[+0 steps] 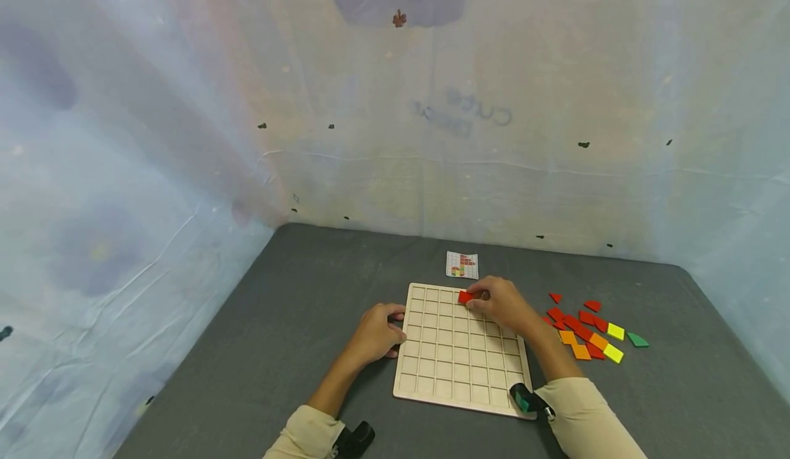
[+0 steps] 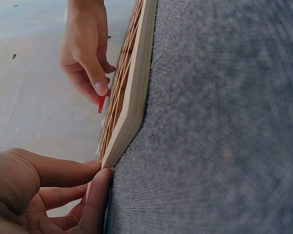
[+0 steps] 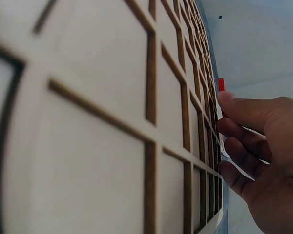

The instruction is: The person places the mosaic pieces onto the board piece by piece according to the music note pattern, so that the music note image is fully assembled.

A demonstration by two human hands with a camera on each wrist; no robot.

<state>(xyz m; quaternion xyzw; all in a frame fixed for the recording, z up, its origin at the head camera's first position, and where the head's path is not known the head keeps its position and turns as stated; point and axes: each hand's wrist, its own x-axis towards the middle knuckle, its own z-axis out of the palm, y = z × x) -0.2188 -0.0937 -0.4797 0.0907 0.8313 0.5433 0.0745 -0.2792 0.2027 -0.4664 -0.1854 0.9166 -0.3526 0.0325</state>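
Observation:
A pale wooden grid board [image 1: 459, 349] lies on the dark table, its square cells bare apart from the spot under my right hand. Over its far edge my right hand [image 1: 503, 304] pinches a red tile [image 1: 465, 297] between thumb and fingers. That red tile [image 3: 221, 85] shows beyond the fingertips in the right wrist view, held near the board's far cells. At the board's left edge my left hand [image 1: 373, 335] grips the rim with thumb and finger. The left wrist view shows those fingertips [image 2: 95, 168] against the wooden edge [image 2: 129, 114].
Right of the board lie loose tiles: several red tiles [image 1: 571, 322], orange ones [image 1: 581, 352], two yellow ones [image 1: 615, 331] and a green one [image 1: 638, 340]. A small printed pattern card [image 1: 462, 265] lies behind the board. A patterned sheet [image 1: 494, 191] hangs behind the table.

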